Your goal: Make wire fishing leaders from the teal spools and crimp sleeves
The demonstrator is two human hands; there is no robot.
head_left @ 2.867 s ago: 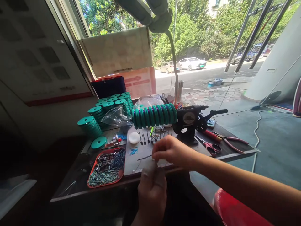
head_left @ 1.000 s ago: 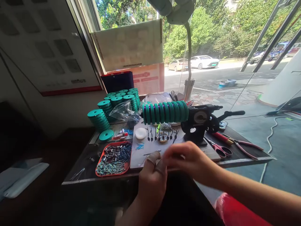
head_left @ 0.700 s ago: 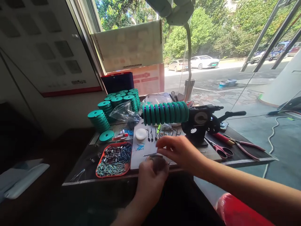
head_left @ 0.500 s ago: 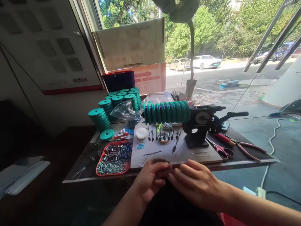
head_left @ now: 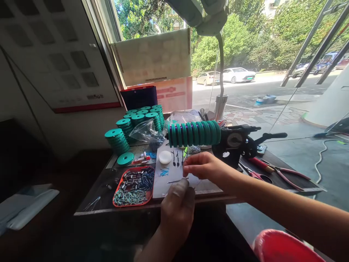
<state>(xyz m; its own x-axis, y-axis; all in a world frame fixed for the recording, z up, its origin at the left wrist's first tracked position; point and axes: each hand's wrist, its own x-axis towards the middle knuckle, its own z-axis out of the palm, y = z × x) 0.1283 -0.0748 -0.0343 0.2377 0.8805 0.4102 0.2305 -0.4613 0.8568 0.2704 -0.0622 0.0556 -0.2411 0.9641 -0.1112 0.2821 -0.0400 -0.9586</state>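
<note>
At dark table (head_left: 100, 194), left hand (head_left: 177, 207), fingers curled closed; right hand (head_left: 203, 166) just above, fingers pinched; cannot tell whether either holds anything. Thin grey rod (head_left: 172, 181) on pale board (head_left: 159, 191), beside left hand. Behind, ribbed green spools (head_left: 193, 133) on black crank winder (head_left: 230, 140). Glossy metal cylinders (head_left: 133, 179) in red plastic tray (head_left: 119, 184). Lettering on wall poster (head_left: 65, 58) unreadable.

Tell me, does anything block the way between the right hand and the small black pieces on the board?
Nothing visible does. The right hand appears close beside the small black pieces, though whether it touches any can't be told. The thin rod lies on the nearer side, by the left hand, not in between.
</note>
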